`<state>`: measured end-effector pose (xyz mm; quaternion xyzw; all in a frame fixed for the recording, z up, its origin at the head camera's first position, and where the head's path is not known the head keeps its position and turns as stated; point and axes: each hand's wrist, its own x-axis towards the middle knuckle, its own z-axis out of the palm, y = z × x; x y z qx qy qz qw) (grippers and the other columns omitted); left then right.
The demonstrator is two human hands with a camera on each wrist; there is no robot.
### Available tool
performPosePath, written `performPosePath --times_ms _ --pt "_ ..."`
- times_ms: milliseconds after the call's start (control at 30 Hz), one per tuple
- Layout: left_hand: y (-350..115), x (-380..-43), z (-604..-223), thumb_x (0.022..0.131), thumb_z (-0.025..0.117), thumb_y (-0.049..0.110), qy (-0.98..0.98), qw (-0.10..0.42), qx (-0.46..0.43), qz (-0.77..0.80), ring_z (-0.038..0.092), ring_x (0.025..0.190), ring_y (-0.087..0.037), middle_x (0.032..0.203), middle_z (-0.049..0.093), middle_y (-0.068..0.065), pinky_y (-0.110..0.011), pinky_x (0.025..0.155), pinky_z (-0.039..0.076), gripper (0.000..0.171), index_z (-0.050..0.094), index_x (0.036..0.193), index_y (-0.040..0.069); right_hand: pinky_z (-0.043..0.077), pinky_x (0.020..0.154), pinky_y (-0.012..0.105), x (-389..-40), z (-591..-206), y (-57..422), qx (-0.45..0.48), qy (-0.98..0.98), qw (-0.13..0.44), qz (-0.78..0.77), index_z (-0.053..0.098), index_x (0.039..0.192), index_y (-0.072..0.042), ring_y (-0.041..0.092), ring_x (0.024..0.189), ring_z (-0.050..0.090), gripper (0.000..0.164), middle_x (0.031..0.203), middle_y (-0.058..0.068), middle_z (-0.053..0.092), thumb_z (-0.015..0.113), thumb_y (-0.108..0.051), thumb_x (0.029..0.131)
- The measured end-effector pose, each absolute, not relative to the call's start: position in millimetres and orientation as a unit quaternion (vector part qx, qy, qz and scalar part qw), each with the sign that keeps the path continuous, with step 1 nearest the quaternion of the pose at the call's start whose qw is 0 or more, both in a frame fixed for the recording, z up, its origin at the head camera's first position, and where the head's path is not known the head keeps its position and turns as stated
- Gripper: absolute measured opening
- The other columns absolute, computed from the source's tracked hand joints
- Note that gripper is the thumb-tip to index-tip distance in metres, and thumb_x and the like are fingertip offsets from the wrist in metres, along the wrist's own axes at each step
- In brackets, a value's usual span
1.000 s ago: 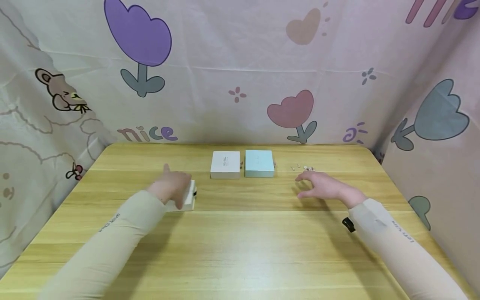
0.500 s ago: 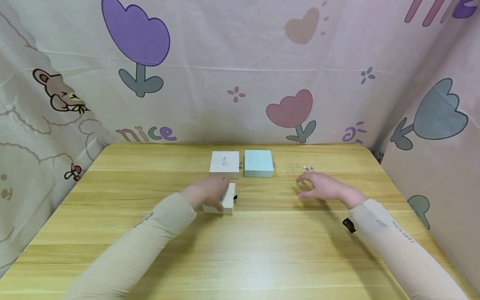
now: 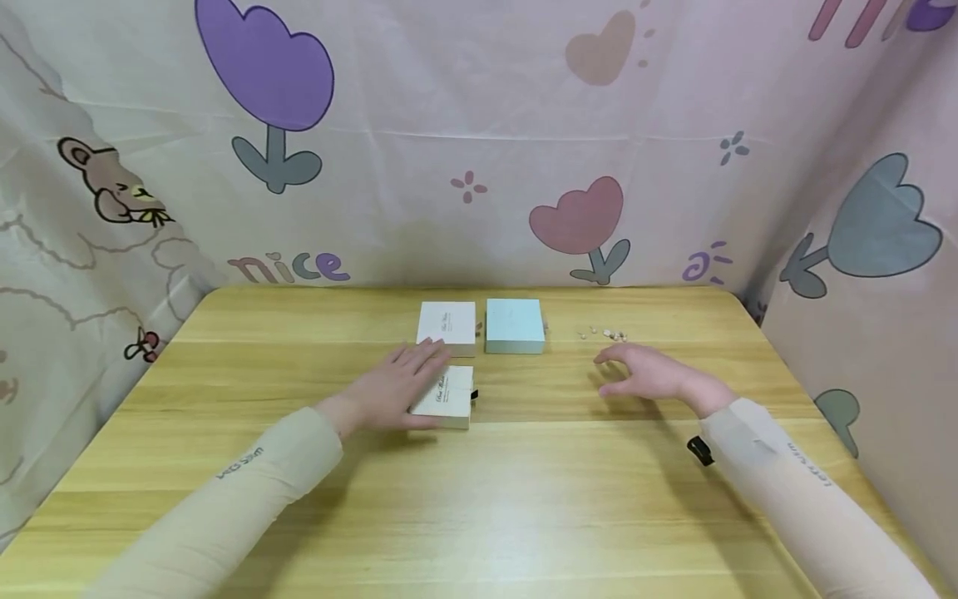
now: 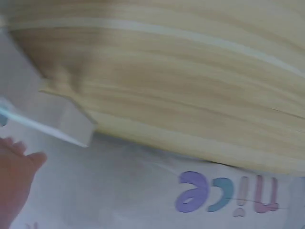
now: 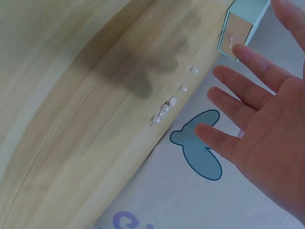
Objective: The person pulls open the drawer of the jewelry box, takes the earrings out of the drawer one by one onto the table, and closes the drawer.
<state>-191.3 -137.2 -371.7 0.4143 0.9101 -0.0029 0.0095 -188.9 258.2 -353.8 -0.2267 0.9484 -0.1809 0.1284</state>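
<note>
My left hand (image 3: 391,389) lies with straight fingers over the left part of a small white box (image 3: 455,406) with black lettering and a dark pull tab on its right side. Whether the hand touches the box I cannot tell. In the left wrist view, fingertips (image 4: 19,160) show beside the blurred pale box faces (image 4: 57,117). On the right, my right hand (image 3: 647,372) hovers above the table, fingers spread and holding nothing. Just beyond it lie several small pearl-like pieces (image 3: 615,335), also seen in the right wrist view as shiny white beads (image 5: 164,109).
Behind the near box stands another white box (image 3: 449,318), with a light blue box (image 3: 514,323) to its right. All rest on a wooden table (image 3: 479,507). A printed curtain (image 3: 419,191) hangs along the back and sides. A black clip-like object (image 3: 700,450) shows beside the right sleeve.
My left hand brought the small white box rightward to a spot before the other white box, then drew back slightly left with its fingers straightened. The right hand has barely moved.
</note>
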Motion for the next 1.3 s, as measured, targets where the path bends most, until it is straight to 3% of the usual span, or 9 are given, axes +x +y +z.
performPosePath --times_ms 167,400,1300 --pt "-152 -194 -383 0.085 0.049 0.064 0.9 -0.022 0.434 -0.021 0.017 0.143 -0.036 0.156 0.015 -0.02 -0.054 0.115 0.017 0.094 0.02 0.148 0.001 0.031 0.106 0.056 -190 -355 255 -0.229 0.946 0.135 -0.183 0.052 0.127 0.004 0.044 0.125 0.043 0.06 0.134 0.026 0.049 0.068 -0.032 0.083" --pt "-152 -192 -393 0.094 0.039 0.056 0.899 0.008 0.436 -0.037 0.016 0.145 -0.03 0.156 0.016 -0.019 -0.05 0.116 0.019 0.082 0.016 0.149 0.0 0.031 0.106 0.056 -189 -355 253 -0.226 0.947 0.136 -0.182 0.052 0.127 0.005 0.045 0.125 0.043 0.06 0.133 0.026 0.049 0.068 -0.032 0.083" --pt "-69 -201 -388 0.096 0.032 0.057 0.916 0.054 0.395 -0.05 0.008 0.146 -0.028 0.158 0.008 -0.015 -0.046 0.118 0.015 0.081 0.009 0.15 0.001 0.036 0.104 0.054 -190 -361 238 -0.214 0.954 0.122 -0.168 0.054 0.123 0.007 0.042 0.12 0.05 0.051 0.126 0.025 0.056 0.064 -0.029 0.087"
